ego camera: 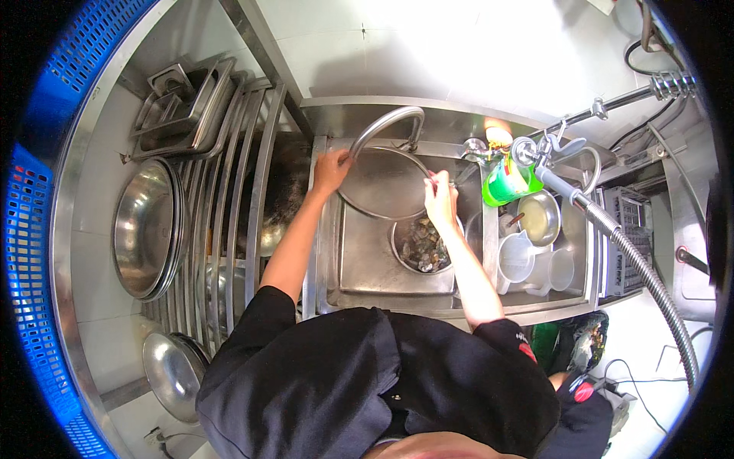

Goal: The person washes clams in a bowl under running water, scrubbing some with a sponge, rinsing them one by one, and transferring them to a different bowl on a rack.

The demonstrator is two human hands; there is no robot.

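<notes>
A round metal bowl or basin (383, 183) is held over the stainless steel sink (367, 252), under the curved faucet spout (390, 117). My left hand (331, 171) grips its rim at the upper left, close to the spout's end. On the opposite side, my right hand (441, 198) has its fingers closed on the rim. Below it, on the sink's floor, a second metal bowl holds dark shellfish (425, 246), possibly clams or oysters; part of this bowl is hidden by my right forearm and the held bowl.
To the right, another basin holds plastic measuring jugs (516, 258) and a metal bowl (539, 219). A green detergent bottle (504, 183) stands by the divider. A flexible spray hose (636, 252) arches at the right. Stacked metal bowls (146, 229) and steel pans (195, 120) rest on the left rack.
</notes>
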